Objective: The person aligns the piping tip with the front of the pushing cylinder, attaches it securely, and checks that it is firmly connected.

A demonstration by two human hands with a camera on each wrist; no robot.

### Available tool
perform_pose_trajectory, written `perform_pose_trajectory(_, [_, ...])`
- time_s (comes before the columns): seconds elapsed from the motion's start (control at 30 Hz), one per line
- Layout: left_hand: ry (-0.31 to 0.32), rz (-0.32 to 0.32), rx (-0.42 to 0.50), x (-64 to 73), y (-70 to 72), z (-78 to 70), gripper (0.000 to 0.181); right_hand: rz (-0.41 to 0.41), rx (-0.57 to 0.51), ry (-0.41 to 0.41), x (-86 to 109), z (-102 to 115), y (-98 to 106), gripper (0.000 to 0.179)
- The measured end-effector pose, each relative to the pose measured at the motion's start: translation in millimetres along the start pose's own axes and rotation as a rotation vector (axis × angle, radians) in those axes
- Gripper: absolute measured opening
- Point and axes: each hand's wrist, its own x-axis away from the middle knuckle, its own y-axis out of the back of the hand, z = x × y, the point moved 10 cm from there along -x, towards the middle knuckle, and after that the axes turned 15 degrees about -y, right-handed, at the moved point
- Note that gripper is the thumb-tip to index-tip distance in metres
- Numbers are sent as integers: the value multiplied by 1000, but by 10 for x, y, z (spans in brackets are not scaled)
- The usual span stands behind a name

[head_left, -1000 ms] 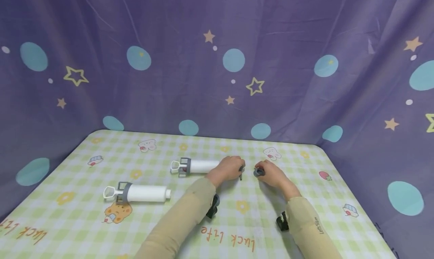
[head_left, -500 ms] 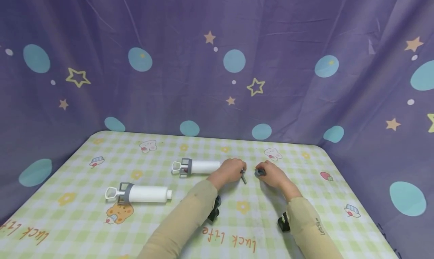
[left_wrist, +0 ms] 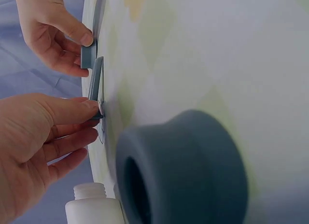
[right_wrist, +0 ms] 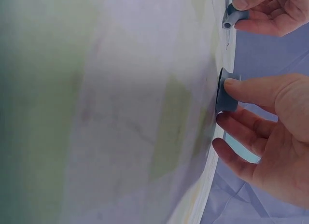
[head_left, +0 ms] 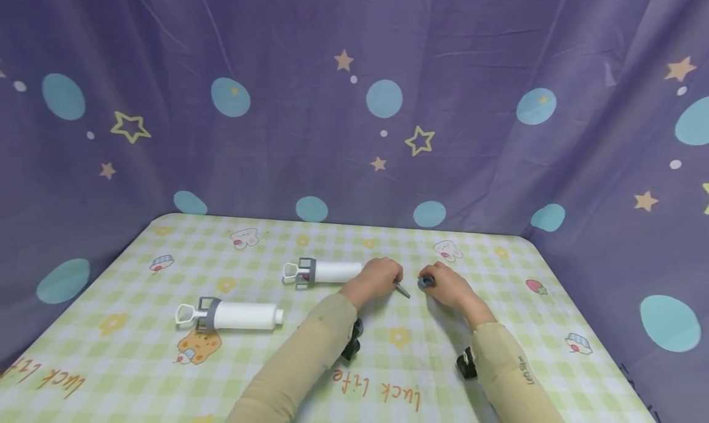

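The left hand [head_left: 379,275] pinches a gray nozzle [head_left: 402,289] between thumb and fingertips, and we see its remaining fingers bent loosely, clear of the part. The nozzle's long axis slants away from that hand, its free end aimed rightward and back toward the person, low over the desk [head_left: 482,324]. In the right wrist view we look into its open end.

To the right of the nozzle, the right hand [head_left: 445,284] grasps a short gray flared piece [head_left: 426,282] by thumb and fingers, with the wide rim on the desk side; we cannot tell whether that rim touches the cloth. The two parts are near each other, and the head view shows a gap between them. The nozzle tip passes on the near side of the flared piece instead of pointing straight at it.

Farther out, the far white tube [head_left: 336,272] lies just left of the left hand, its pull handle leftward; the left wrist view gives us its threaded neck. The near white tube [head_left: 245,316] lies well apart from both hands, neck to the right and handle to the left. Both walls are opaque, so we cannot tell what they contain.
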Motion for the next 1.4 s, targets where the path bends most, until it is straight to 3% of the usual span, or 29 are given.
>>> perform_pose_trajectory(0.37, [38,-10,20,87,37,59,6,11,22,-36,15,1,-18,30])
perform_pose_trajectory(0.73, [2,-47,-14,137,110,9,8,31,19,-60,39,2,-20,30])
perform_pose_trajectory(1.1, [33,-90,49,228,200,31,10,-30,-23,-78,68,12,121,31])
perform_pose_trajectory(1.4, [33,-152,110,291,320,53,7,-101,-136,-48,116,83,262,30])
